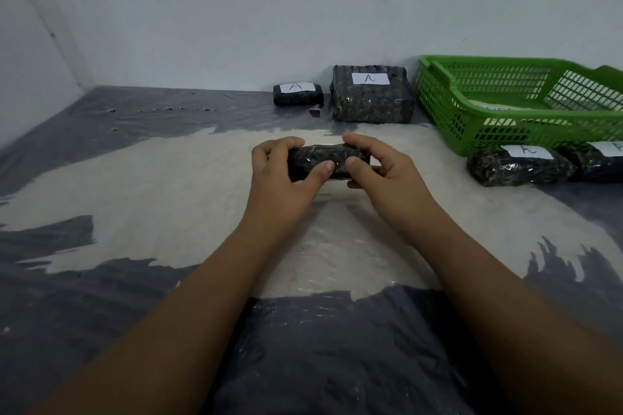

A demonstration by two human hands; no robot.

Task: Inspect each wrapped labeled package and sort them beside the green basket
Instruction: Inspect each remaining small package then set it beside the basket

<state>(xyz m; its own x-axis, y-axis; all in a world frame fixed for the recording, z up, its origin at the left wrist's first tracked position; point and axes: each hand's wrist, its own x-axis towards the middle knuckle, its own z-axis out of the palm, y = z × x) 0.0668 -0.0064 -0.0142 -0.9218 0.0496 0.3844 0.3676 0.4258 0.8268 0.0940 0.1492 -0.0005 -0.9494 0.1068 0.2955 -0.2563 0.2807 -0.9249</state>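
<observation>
basket (505, 131) green mesh | packages (372, 101) black, glossy speckle | labels (370, 78) white | sheet (101, 131) grey, cream patches

Right edge cuts off the green basket (539, 132) and rightmost package (601, 169).

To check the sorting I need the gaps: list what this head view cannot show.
- Head view, held package: no label shows; the left hand and right hand cover its ends.
- The rightmost package: cut off by the right edge, label letter only partly seen.
- The green basket: something pale inside, screened by the mesh wall; unidentifiable.
- The dark scrap by the small package: too small to tell.
</observation>
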